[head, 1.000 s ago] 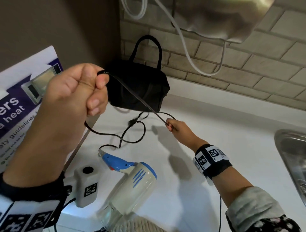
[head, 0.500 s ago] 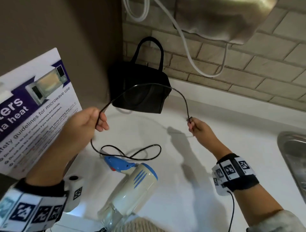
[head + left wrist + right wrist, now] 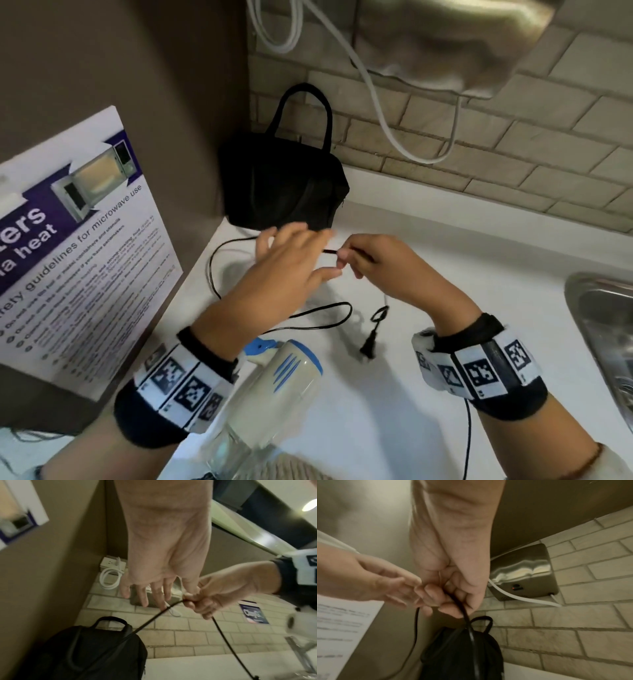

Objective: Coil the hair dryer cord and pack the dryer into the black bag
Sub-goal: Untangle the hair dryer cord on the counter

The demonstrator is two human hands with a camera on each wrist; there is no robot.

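Note:
The white and blue hair dryer (image 3: 277, 390) lies on the white counter (image 3: 428, 394) near me, between my forearms. Its thin black cord (image 3: 212, 274) loops loosely over the counter, and the plug (image 3: 368, 349) lies to the dryer's right. My right hand (image 3: 346, 260) pinches the cord (image 3: 150, 620) above the counter, fingers curled round it (image 3: 450, 599). My left hand (image 3: 301, 246) is right beside it with straight, spread fingers (image 3: 150, 595) and holds nothing. The black bag (image 3: 284, 192) stands in the back corner, just behind both hands, handles up.
A microwave poster (image 3: 85, 257) leans on the brown wall at left. A steel wall unit (image 3: 445, 41) with a white cable (image 3: 376, 102) hangs on the brick wall above. A steel sink (image 3: 603, 325) is at the right edge. A white outlet (image 3: 111, 562) sits higher up.
My hands have come together in front of the bag. The left hand has let go of the cord and opened. The raised arc of cord has dropped onto the counter.

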